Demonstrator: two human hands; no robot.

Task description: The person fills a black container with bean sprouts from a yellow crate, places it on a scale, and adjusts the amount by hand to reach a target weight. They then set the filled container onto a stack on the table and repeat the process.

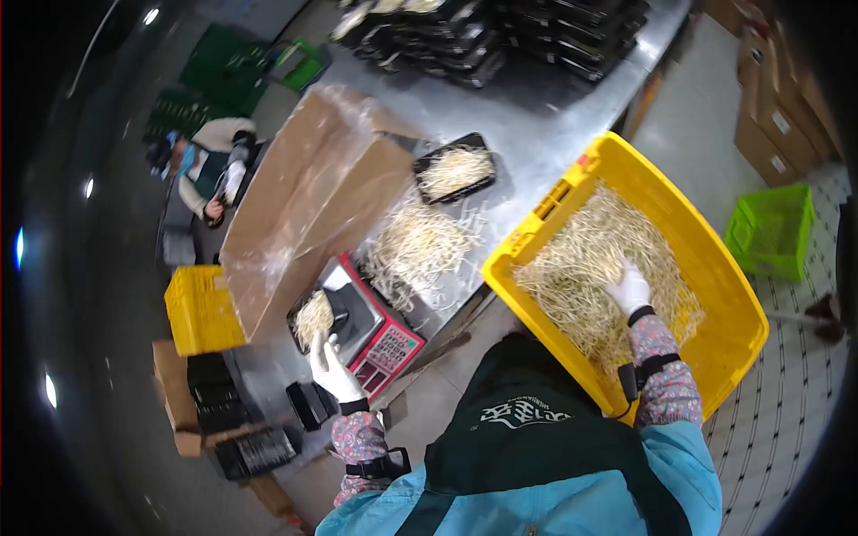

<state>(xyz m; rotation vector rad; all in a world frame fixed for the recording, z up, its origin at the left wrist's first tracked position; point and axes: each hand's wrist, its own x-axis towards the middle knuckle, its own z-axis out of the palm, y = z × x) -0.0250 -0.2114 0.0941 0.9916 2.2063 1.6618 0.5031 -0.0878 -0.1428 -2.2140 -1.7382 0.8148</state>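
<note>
My right hand (pixel 631 291), in a white glove, reaches into the yellow crate (pixel 735 308) with its fingers curled into the bean sprouts (pixel 572 259); the fingertips are buried. My left hand (pixel 334 370), also gloved, is beside the black tray of bean sprouts (pixel 313 318) on the scale. Its fingers are extended and apart, with nothing held between them. The red scale (pixel 391 350) has its keypad facing me. Behind it, a loose heap of bean sprouts (pixel 420 241) lies on the metal table, and another filled black tray (pixel 456 168) stands beyond the heap.
A large cardboard box (pixel 304 188) lined with clear plastic stands on the metal table (pixel 536 116). Stacked black trays (pixel 429 40) are at the far end. Another person (pixel 214 170) works beyond the box. A green crate (pixel 770 232) and cardboard boxes (pixel 779 116) are on the right.
</note>
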